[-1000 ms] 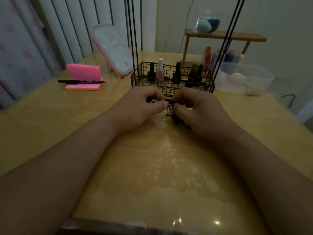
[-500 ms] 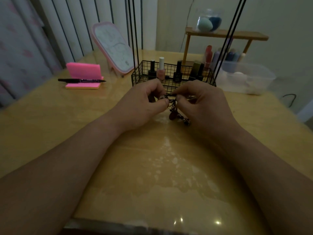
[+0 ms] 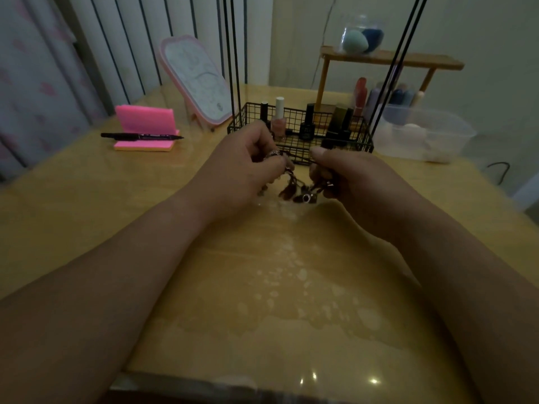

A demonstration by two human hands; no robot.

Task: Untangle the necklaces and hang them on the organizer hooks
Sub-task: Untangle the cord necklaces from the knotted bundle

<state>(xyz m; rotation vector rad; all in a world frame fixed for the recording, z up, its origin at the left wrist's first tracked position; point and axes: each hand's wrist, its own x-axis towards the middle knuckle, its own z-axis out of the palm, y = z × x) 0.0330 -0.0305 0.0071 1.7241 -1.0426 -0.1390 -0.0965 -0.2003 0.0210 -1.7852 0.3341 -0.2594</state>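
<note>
I see dark beaded necklaces (image 3: 300,193), a tangled clump with shiny charms, over the glossy worktop (image 3: 262,287); left hand (image 3: 248,167) and right hand (image 3: 358,176) pinch it with curled fingers.

Glossy, blotchy wooden table (image 3: 87,217), black wire-metal basket (image 3: 344,147), clear plastic tub (image 3: 437,135), glinting metallic necklaces (image 3: 303,193).

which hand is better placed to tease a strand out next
Likely right: the right hand pinches the dark beaded necklace tangle beside its dangling charms; the left hand grips the upper part as anchor.
</note>
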